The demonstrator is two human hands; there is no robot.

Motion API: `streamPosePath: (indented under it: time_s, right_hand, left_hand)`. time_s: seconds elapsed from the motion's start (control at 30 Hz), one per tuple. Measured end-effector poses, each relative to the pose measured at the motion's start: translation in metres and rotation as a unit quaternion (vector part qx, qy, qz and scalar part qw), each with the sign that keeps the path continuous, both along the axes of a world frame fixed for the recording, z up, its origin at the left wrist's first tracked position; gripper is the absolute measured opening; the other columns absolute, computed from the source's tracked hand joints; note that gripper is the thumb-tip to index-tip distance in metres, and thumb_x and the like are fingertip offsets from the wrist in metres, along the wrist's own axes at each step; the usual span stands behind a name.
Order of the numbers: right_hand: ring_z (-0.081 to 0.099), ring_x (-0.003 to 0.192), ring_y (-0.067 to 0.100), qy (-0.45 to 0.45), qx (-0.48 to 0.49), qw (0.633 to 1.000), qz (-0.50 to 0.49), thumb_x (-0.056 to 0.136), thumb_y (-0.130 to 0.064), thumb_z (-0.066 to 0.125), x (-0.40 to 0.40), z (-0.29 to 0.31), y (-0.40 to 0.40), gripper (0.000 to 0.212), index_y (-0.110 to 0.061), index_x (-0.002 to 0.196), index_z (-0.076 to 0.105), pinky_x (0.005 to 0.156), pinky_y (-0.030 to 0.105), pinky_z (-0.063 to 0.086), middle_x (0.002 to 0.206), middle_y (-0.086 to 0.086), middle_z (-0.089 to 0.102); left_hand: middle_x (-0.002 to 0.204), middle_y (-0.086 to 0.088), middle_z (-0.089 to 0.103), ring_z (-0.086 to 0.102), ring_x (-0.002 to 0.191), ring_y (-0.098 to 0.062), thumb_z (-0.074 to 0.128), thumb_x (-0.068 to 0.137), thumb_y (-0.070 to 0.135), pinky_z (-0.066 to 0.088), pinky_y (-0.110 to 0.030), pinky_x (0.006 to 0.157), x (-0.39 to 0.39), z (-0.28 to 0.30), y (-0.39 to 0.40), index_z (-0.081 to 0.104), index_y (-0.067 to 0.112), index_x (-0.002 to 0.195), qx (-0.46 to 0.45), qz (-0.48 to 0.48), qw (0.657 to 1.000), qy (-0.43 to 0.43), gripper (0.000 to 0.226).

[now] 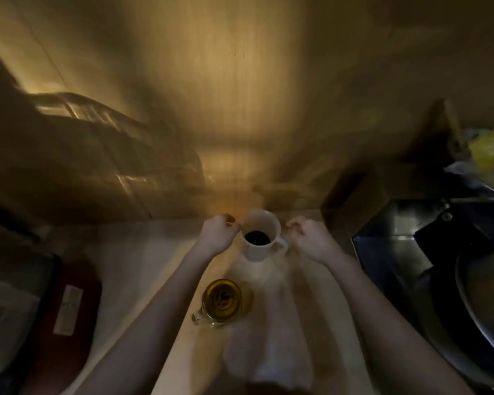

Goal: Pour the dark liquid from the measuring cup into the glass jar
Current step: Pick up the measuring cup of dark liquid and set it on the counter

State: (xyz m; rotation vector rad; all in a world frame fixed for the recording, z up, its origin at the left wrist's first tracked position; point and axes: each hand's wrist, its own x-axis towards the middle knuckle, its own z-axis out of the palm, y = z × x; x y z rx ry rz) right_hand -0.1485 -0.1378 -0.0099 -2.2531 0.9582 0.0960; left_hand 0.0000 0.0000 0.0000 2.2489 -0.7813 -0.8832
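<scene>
A white measuring cup [261,238] with a handle on its right stands on the pale counter, with dark liquid in its bottom. Nearer to me and slightly left is a glass jar [222,303] with a small handle, upright, and its inside looks amber. My left hand [217,234] is curled like a fist at the cup's left rim, with its fingertips at or just off the rim. My right hand [311,239] hovers just right of the cup's handle with its fingers loosely curved. Neither hand clearly grips anything. The picture is dim and blurred.
A dark sink [397,252] with a large metal pan [479,303] lies at the right. A dark red tray [69,315] sits at the left edge. Behind the cup rises a wooden wall [240,109], and a yellow object [488,149] sits at the far right.
</scene>
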Motion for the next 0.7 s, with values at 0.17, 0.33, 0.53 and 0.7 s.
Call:
streamPosePath:
  time_s: [0.17, 0.33, 0.53, 0.7]
  right_hand:
    - [0.057, 0.109, 0.03, -0.022, 0.066, 0.997, -0.023, 0.094, -0.011, 0.05, -0.001, -0.039, 0.012, 0.033, -0.004, 0.126, 0.051, 0.081, 0.03, 0.044, 0.119, 0.017, 0.063]
    - [0.061, 0.094, 0.028, -0.054, 0.058, 0.994, -0.07, 0.09, 0.002, 0.047, -0.002, -0.063, 0.018, 0.02, -0.002, 0.104, 0.061, 0.076, 0.033, 0.048, 0.103, 0.017, 0.067]
    - [0.061, 0.086, 0.033, -0.08, 0.051, 0.99, -0.105, 0.091, -0.002, 0.049, -0.002, -0.065, 0.015, 0.014, 0.002, 0.095, 0.063, 0.07, 0.034, 0.046, 0.092, 0.022, 0.067]
    - [0.064, 0.091, 0.028, -0.135, 0.066, 0.978, -0.143, 0.092, -0.009, 0.055, -0.019, -0.048, 0.02, 0.016, -0.003, 0.103, 0.066, 0.08, 0.04, 0.052, 0.097, 0.016, 0.07]
  left_hand:
    - [0.13, -0.019, 0.055, 0.052, 0.119, -0.032, 0.047, 0.09, 0.027, 0.042, -0.04, 0.099, -0.006, -0.026, -0.008, 0.049, 0.001, 0.126, -0.013, 0.034, 0.998, 0.052, 0.044]
    - [0.117, -0.019, 0.064, 0.056, 0.108, -0.035, 0.048, 0.09, 0.018, 0.045, -0.041, 0.091, -0.007, -0.04, -0.012, 0.058, 0.002, 0.115, -0.032, 0.068, 0.994, 0.082, 0.032]
    - [0.097, -0.02, 0.065, 0.058, 0.095, -0.035, 0.05, 0.087, 0.014, 0.046, -0.044, 0.084, -0.012, -0.038, -0.014, 0.063, 0.001, 0.101, -0.042, 0.084, 0.993, 0.074, 0.023]
    - [0.099, -0.013, 0.065, 0.059, 0.1, -0.031, 0.05, 0.088, 0.019, 0.046, -0.037, 0.083, -0.03, -0.022, -0.011, 0.062, 0.003, 0.108, -0.061, 0.076, 0.994, 0.049, 0.028]
